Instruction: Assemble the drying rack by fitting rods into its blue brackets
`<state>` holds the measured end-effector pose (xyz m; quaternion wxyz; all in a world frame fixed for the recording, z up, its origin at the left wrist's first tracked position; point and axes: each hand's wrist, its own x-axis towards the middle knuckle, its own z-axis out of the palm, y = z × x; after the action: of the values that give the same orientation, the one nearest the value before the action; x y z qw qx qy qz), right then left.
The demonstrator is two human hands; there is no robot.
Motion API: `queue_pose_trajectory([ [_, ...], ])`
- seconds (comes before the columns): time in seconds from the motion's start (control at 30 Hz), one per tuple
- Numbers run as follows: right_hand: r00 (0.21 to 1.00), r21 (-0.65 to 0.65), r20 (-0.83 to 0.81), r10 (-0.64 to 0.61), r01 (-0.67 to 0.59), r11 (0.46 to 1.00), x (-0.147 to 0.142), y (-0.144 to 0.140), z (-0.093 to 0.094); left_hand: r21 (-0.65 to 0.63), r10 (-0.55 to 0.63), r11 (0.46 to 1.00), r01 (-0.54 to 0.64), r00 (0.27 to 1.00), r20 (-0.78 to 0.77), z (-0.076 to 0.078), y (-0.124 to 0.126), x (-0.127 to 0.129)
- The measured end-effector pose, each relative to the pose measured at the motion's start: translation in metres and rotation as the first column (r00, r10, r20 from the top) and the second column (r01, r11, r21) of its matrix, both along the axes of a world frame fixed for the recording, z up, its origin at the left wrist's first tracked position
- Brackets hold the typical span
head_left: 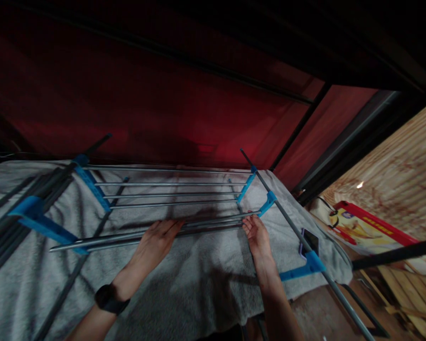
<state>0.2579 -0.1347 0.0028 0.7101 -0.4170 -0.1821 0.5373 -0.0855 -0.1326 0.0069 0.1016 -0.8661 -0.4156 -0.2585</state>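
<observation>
A metal rack frame with grey tubes and blue plastic brackets (94,187) lies on a grey blanket. My left hand (159,237) is closed from above over a long grey metal tube (117,238), whose left end sticks out past a blue bracket (53,230). Around the far right end of the same tube, my right hand (257,237) is closed with its palm turned up, beside another blue bracket (268,203). Other tubes run close beneath this one, partly hidden by my hands. A dark watch (111,299) sits on my left wrist.
Several loose dark tubes (3,241) lie on the blanket (199,279) at left. A phone (309,242) rests under the right side tube (294,227). At right are a red and yellow box (365,227) and wooden slats (412,293). Red fabric (145,104) hangs behind.
</observation>
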Motion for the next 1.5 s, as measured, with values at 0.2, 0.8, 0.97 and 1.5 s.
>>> queue_pose_trajectory([
  [0.2, 0.999, -0.016, 0.039, -0.008, 0.008, 1.0, -0.001, 0.0, 0.003, -0.007, 0.012, 1.0, -0.012, 1.0, -0.014, 0.005, 0.0, 0.002],
  [0.8, 0.992, -0.02, 0.121, -0.024, 0.026, 0.999, 0.003, -0.004, 0.002, 0.033, -0.009, 0.999, 0.009, 1.0, 0.013, 0.012, 0.008, 0.004],
  [0.97, 0.91, -0.002, 0.359, -0.209, 0.225, 0.974, 0.011, -0.013, -0.006, 0.041, -0.012, 0.999, 0.011, 1.0, 0.015, 0.016, 0.01, 0.006],
  [1.5, 0.717, 0.075, 0.648, -0.257, 0.276, 0.958, 0.024, -0.008, -0.012, -0.011, 0.016, 1.0, -0.016, 1.0, 0.024, 0.03, 0.004, 0.013],
])
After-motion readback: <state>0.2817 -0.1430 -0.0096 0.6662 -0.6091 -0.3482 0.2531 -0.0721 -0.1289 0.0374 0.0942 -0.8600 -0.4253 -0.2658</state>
